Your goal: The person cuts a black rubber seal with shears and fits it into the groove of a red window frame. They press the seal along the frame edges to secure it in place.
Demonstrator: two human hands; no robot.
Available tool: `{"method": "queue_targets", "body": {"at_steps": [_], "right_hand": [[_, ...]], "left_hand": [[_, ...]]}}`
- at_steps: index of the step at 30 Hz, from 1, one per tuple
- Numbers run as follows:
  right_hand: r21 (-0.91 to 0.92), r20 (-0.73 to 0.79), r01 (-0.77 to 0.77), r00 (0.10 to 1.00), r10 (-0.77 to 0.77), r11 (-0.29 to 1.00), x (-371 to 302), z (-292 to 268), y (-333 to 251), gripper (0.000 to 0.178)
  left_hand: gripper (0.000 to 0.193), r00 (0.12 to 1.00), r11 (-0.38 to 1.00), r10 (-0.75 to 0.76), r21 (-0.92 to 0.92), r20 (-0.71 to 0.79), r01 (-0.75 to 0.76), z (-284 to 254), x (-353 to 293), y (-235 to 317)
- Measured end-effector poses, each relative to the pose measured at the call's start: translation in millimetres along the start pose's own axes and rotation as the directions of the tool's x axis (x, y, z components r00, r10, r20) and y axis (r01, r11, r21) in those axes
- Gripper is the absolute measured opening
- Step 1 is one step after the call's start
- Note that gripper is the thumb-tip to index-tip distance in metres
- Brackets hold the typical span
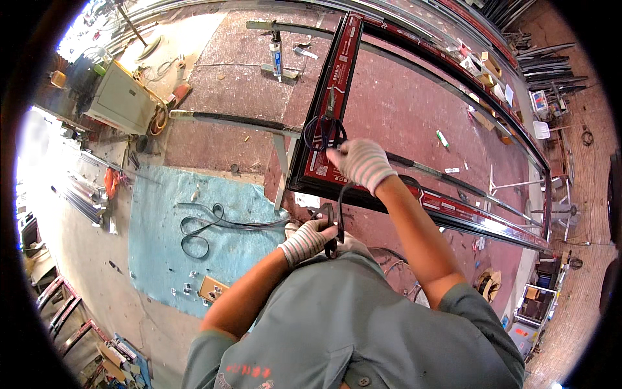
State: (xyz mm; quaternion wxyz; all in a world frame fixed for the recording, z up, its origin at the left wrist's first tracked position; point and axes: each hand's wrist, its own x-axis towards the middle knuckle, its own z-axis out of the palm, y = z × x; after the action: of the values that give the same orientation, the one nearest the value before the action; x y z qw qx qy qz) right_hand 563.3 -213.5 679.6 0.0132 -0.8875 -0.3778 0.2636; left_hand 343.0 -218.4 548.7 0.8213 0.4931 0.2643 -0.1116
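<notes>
A: Your left hand (306, 241), in its striped glove, was low and close to your grey shirt (363, 311); what did its fingers grasp?

B: They were closed around a dark strip (341, 206), bunched in a loop at your fingertips; from there it rose toward your right wrist, by the near corner of the red-and-black frame (343, 65).

A: And your right hand (364, 165)?

B: It was over that corner, its fingers bent, just beside the handles of the scissors (331, 105); it was blurred, so I could not tell whether you gripped anything; the scissors lay on the frame's red face, their tip pointing away from you.

A: What lay around you?

B: To your left a blue sheet (155, 220) was spread, with long strips (253, 225) looped across it; beyond it, a metal bar (236, 122) reached the frame, and a cartridge (276, 57) stood farther off.
</notes>
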Motion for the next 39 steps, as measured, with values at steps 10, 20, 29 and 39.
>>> {"method": "queue_targets", "body": {"at_steps": [10, 20, 29, 39], "right_hand": [[0.091, -0.324, -0.065, 0.942, 0.091, 0.994, 75.3, 55.7, -15.1, 0.089], [0.712, -0.280, 0.157, 0.958, 0.070, 0.685, -2.8, 53.2, 55.7, 0.052], [0.930, 0.040, 0.070, 0.957, 0.289, -0.362, -179.1, 166.3, 155.2, 0.017], [0.341, 0.167, 0.274, 0.924, 0.345, -0.899, -246.1, 210.2, 220.9, 0.029]], "left_hand": [[0.031, 0.995, 0.986, -0.098, 0.131, -0.009, 0.098, -7.0, -9.9, 0.5], [0.031, 0.973, 0.948, -0.225, 0.242, 0.043, 0.208, 4.7, -12.6, 44.8], [0.027, 0.929, 0.918, -0.290, 0.341, 0.229, 0.203, 47.1, 25.9, 39.3], [0.030, 0.864, 0.896, -0.288, 0.434, 0.412, 0.092, 182.4, 59.2, 67.0]]}}
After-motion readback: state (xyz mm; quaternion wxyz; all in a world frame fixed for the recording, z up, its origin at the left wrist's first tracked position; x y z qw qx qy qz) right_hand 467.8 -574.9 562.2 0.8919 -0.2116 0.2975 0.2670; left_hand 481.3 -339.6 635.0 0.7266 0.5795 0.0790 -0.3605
